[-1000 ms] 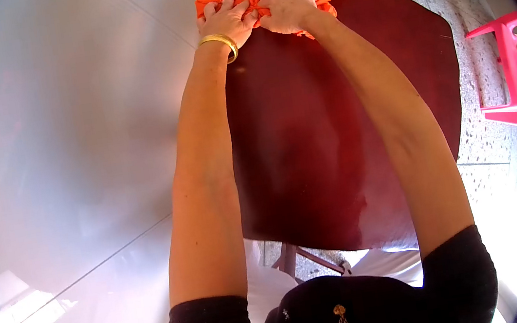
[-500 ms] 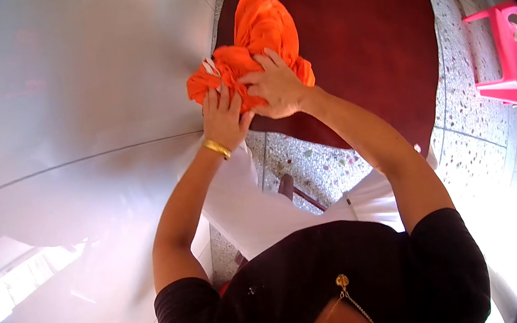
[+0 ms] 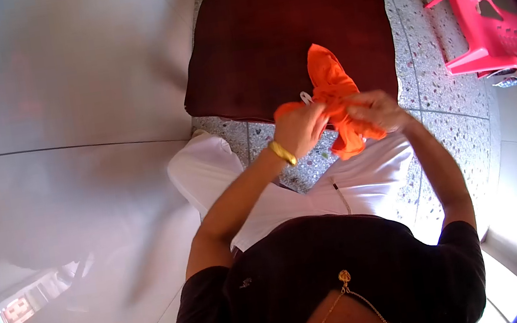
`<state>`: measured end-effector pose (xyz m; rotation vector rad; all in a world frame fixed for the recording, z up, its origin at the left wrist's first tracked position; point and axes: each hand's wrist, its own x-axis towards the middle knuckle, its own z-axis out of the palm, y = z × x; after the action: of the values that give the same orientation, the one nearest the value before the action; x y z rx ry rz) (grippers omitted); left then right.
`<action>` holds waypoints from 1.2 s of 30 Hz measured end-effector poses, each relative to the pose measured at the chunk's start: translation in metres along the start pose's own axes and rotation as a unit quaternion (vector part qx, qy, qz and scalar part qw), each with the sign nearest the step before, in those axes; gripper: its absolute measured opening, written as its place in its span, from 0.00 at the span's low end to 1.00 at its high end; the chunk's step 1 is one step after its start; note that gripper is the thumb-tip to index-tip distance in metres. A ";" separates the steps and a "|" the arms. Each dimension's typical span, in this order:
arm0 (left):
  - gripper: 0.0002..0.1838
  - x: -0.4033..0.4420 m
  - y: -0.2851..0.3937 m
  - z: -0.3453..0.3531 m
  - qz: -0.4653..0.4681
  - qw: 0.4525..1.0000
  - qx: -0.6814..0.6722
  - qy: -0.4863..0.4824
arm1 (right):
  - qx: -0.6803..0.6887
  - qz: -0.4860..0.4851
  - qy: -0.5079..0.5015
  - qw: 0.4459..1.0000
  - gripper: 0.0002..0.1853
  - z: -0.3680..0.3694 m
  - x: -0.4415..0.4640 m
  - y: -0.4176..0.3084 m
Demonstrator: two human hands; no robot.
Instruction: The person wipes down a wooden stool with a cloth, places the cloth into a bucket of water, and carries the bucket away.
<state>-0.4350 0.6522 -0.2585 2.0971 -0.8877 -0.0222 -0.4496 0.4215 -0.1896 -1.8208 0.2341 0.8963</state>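
Note:
An orange cloth [image 3: 332, 82] is bunched up between my two hands, over my lap and the near edge of a dark red tabletop [image 3: 292, 24]. My left hand [image 3: 300, 128], with a gold bangle at its wrist, grips the cloth's left part. On the right, my right hand [image 3: 378, 111] has its fingers closed on the cloth, slightly blurred. One end of the cloth points up over the tabletop and another hangs down below my hands. A small white loop [image 3: 306, 97] sticks out beside my left hand.
A glossy pale tiled surface [image 3: 64, 189] runs along the left. Speckled floor [image 3: 434, 97] shows right of the tabletop and beneath its near edge. A pink plastic stool [image 3: 484, 30] stands at the upper right. My legs in white trousers [image 3: 258, 208] are below.
My hands have drawn the cloth from the tabletop's far end back toward my body, then to the right. The cloth is now lifted and bunched tighter. The view has shifted too.

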 end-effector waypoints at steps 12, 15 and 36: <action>0.41 0.075 -0.080 -0.073 -0.032 0.996 0.069 0.049 | -0.254 -0.266 0.338 0.866 0.43 -0.053 0.084 -0.027; 0.36 0.034 -0.079 0.000 -0.152 0.967 0.183 -0.088 | -0.463 -0.141 0.248 0.839 0.44 0.032 0.121 0.008; 0.41 0.382 -0.180 0.032 -0.220 0.931 0.281 -0.079 | -0.529 -0.054 0.388 0.753 0.36 -0.250 0.296 -0.085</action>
<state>-0.0536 0.4725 -0.2990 2.8362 -0.5266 -0.1961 -0.0791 0.3134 -0.2829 -3.1923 0.1185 0.0310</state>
